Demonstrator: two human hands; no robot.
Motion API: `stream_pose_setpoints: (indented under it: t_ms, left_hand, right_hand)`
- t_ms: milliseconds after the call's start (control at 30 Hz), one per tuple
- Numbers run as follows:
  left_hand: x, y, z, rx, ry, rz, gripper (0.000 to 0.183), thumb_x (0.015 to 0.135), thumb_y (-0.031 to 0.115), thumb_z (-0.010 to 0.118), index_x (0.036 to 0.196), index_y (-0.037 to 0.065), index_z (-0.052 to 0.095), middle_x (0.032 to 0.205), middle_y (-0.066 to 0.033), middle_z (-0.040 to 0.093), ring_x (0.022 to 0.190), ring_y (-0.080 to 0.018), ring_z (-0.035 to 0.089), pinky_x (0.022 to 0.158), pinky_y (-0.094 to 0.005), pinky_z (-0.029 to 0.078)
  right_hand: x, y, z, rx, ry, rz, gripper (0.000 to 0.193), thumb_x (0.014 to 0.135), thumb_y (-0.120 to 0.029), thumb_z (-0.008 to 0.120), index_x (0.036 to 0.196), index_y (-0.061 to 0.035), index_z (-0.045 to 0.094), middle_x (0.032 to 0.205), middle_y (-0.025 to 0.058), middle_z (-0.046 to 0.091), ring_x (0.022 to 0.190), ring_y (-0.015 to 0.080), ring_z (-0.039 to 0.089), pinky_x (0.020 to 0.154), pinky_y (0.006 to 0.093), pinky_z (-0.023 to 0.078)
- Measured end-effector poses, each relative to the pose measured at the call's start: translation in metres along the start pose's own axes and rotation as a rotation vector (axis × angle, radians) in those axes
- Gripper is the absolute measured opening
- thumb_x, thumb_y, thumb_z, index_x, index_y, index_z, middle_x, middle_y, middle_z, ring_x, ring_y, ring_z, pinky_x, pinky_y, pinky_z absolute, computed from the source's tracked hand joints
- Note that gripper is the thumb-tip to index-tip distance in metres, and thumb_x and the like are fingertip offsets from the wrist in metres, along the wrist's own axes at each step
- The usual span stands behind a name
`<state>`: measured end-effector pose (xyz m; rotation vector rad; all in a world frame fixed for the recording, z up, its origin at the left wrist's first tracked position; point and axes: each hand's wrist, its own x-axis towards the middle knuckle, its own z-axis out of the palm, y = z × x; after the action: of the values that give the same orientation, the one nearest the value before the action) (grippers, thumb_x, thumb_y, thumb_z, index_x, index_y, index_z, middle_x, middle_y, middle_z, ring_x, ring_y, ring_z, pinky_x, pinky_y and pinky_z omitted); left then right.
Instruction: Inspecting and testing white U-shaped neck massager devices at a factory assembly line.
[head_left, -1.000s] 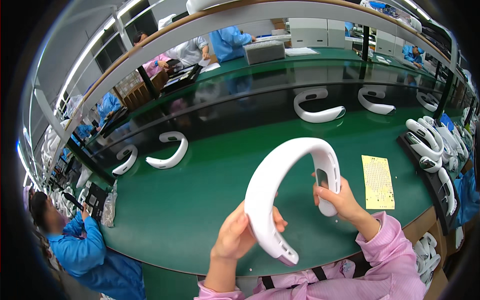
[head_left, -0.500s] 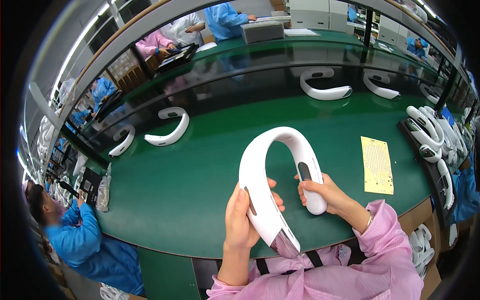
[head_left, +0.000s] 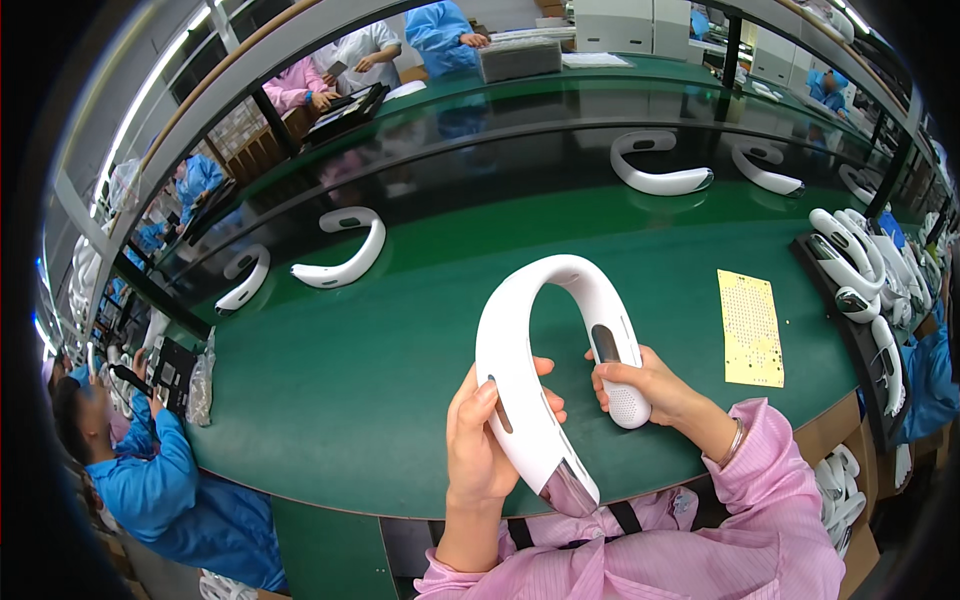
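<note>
I hold a white U-shaped neck fan above the green bench, its curved middle pointing away from me and both ends toward me. Wrapped round its left arm is my left hand, the thumb lying by a long slot on the outer side. A smoky clear tip shows at that arm's end. My right hand grips the shorter right arm near its rounded end, which has a grille of small holes. Above these fingers a dark oval window shows on the fan's inner side.
A yellow perforated sheet lies on the green bench to the right. More white neck fans rest along the back. At right, a black tray holds several fans. A co-worker in blue works at left; a metal rail arches overhead.
My hands and the held fan have barely moved. The view has shifted slightly, and two fans at the back sit a little further right relative to the yellow sheet.
</note>
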<state>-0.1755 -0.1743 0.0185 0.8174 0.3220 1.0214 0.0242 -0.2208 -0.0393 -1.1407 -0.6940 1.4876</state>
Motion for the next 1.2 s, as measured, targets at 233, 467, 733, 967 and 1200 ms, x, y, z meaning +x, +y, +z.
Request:
stream_pose_setpoints:
  t_ms: [233, 467, 733, 967, 1200]
  left_hand:
    - [0.002, 0.003, 0.009, 0.046, 0.052, 0.012, 0.048, 0.088, 0.025, 0.039, 0.124, -0.006, 0.038, 0.101, -0.0165, 0.058, 0.068, -0.0196, 0.062, 0.057, -0.0308, 0.056]
    - [0.009, 0.002, 0.037, 0.169, 0.029, 0.039, 0.044, 0.088, 0.028, 0.039, 0.116, -0.006, 0.041, 0.102, -0.0196, 0.058, 0.070, -0.0193, 0.064, 0.058, -0.0301, 0.057]
    - [0.005, 0.001, 0.065, 0.240, 0.013, 0.040, 0.047, 0.082, 0.026, 0.047, 0.112, -0.009, 0.040, 0.099, -0.0252, 0.057, 0.067, -0.0222, 0.063, 0.057, -0.0300, 0.054]
    - [0.000, 0.004, 0.057, 0.258, -0.013, 0.056, 0.047, 0.080, 0.024, 0.048, 0.111, -0.010, 0.040, 0.097, -0.0254, 0.057, 0.067, -0.0222, 0.062, 0.057, -0.0305, 0.053]
    - [-0.007, 0.008, 0.047, 0.155, -0.115, 0.008, 0.044, 0.086, 0.016, 0.048, 0.119, -0.010, 0.035, 0.105, -0.0216, 0.057, 0.084, -0.0205, 0.061, 0.073, -0.0309, 0.050]
  right_hand:
    - [0.000, 0.001, 0.004, 0.027, -0.024, 0.052, 0.034, 0.080, -0.018, 0.063, 0.106, 0.0005, 0.048, 0.077, 0.0077, 0.055, 0.062, 0.0139, 0.057, 0.057, 0.0282, 0.051]
    - [0.004, 0.004, 0.009, 0.122, -0.024, 0.045, 0.036, 0.081, -0.020, 0.062, 0.107, -0.0008, 0.047, 0.077, 0.0081, 0.056, 0.063, 0.0143, 0.057, 0.057, 0.0281, 0.051]
    - [0.005, 0.008, 0.006, 0.214, -0.102, 0.006, 0.028, 0.083, -0.018, 0.058, 0.104, -0.0017, 0.049, 0.080, 0.0060, 0.059, 0.069, 0.0135, 0.060, 0.061, 0.0268, 0.051]
    - [0.005, 0.006, 0.012, 0.278, -0.203, 0.002, 0.020, 0.085, -0.017, 0.056, 0.098, -0.0026, 0.050, 0.075, 0.0046, 0.058, 0.068, 0.0124, 0.059, 0.062, 0.0266, 0.050]
    - [0.005, 0.009, 0.012, 0.250, -0.231, 0.019, 0.023, 0.083, -0.016, 0.057, 0.099, -0.0019, 0.048, 0.076, 0.0055, 0.057, 0.070, 0.0124, 0.058, 0.062, 0.0266, 0.049]
